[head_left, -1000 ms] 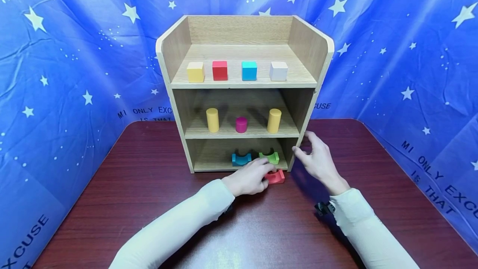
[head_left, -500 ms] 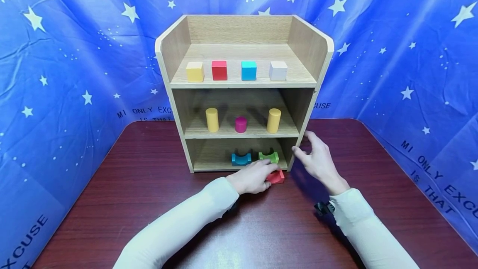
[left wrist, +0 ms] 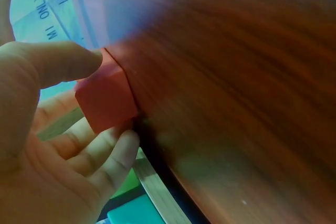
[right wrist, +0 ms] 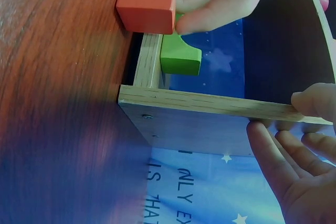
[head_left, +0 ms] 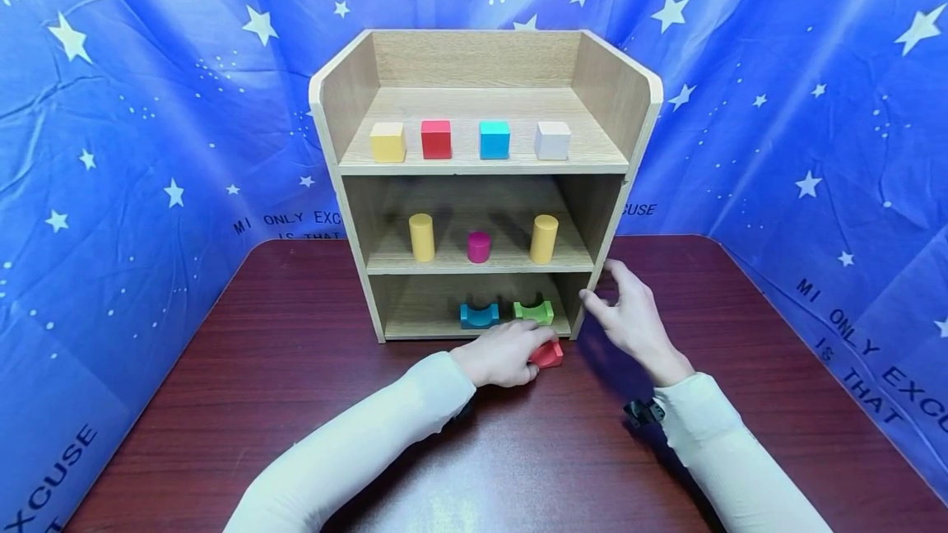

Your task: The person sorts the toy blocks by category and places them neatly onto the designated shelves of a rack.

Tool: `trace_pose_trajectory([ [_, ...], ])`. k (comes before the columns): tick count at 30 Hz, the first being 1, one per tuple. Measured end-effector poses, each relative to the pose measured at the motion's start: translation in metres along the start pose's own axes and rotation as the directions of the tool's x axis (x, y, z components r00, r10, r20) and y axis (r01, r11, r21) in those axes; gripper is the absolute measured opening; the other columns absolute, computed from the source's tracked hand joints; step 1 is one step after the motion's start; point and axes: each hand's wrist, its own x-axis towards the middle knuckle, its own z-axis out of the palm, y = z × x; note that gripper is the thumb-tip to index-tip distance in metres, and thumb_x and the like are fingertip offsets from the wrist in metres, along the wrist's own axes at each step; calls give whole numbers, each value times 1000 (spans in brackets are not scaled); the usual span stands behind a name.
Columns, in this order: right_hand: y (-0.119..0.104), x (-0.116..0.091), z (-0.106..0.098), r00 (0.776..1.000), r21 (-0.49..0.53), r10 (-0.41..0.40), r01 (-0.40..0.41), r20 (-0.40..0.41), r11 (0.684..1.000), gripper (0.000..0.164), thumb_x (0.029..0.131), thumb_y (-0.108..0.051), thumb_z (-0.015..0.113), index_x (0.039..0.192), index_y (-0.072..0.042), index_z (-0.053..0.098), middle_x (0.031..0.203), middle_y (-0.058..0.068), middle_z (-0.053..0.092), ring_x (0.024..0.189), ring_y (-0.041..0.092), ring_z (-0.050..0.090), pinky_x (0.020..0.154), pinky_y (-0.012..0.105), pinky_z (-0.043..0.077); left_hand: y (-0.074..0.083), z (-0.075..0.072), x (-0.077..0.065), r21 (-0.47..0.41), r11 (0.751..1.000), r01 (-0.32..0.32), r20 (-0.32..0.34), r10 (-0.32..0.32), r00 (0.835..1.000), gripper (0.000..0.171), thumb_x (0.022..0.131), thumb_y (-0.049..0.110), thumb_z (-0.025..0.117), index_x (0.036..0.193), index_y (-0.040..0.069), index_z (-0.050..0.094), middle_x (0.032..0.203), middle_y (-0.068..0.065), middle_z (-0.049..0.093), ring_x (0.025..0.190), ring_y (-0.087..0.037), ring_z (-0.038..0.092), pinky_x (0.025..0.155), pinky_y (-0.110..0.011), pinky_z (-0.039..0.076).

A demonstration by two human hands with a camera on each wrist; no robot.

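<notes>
My left hand [head_left: 499,354] pinches a red arch block [head_left: 548,354] between thumb and fingers at the foot of the wooden shelf [head_left: 481,170], just in front of its bottom board. In the left wrist view, the thumb lies on one side of the red block [left wrist: 107,98] and fingertips touch the other. Behind it, on the bottom board, are a green arch block [head_left: 544,316] and a blue arch block [head_left: 479,319]. My right hand [head_left: 633,323] grips the shelf's right side panel [right wrist: 210,106], thumb at the inner edge and fingers along the outside.
The middle board holds two yellow cylinders [head_left: 422,238] and a short magenta cylinder [head_left: 478,247] between them. Yellow, red, blue and white cubes [head_left: 435,141] stand in a row on the top board. A starry blue cloth [head_left: 163,105] surrounds the dark red table [head_left: 296,401].
My left hand has shifted slightly right, farther over the red arch block, and the block has moved a little toward me. My right hand keeps its place on the shelf side.
</notes>
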Motion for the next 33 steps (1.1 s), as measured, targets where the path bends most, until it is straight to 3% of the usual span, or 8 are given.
trace_pose_trajectory([
  [7,-1,1,0,1000,-8,-4,4,1,1000,34,84,-8,68,115,-1,55,93,15,66,87,31,64,66,37,56,1,3,4,-9,1000,-14,-6,14,1000,49,80,18,72,125,19,53,106,1,56,89,-14,57,74,-28,48],
  [11,-2,1,-1,1000,-19,-2,2,-1,1000,34,84,-8,68,115,-1,56,93,14,66,85,27,64,64,29,55,1,3,4,-14,1000,-14,-10,14,1000,47,78,17,73,121,20,54,104,3,56,87,-13,56,73,-27,47],
  [17,-1,0,-1,1000,-5,-2,2,-1,1000,34,84,-7,69,115,-1,55,93,14,66,86,31,65,64,19,52,1,2,3,-31,999,-18,-5,18,1000,45,78,15,73,119,20,54,101,3,56,86,-12,56,72,-26,46],
  [25,0,0,0,1000,-13,-10,10,-8,1000,35,84,-7,69,115,-1,55,93,15,66,87,33,65,65,36,55,2,1,3,-35,999,-17,-1,17,1000,46,77,14,73,119,19,55,101,3,56,85,-12,55,73,-25,46],
  [33,0,0,0,1000,-9,-6,6,-8,1000,35,84,-7,69,115,-1,55,93,15,66,87,33,65,66,41,55,2,1,3,-42,999,-16,-1,16,1000,48,76,14,74,120,20,54,104,2,58,87,-13,57,74,-27,47],
])
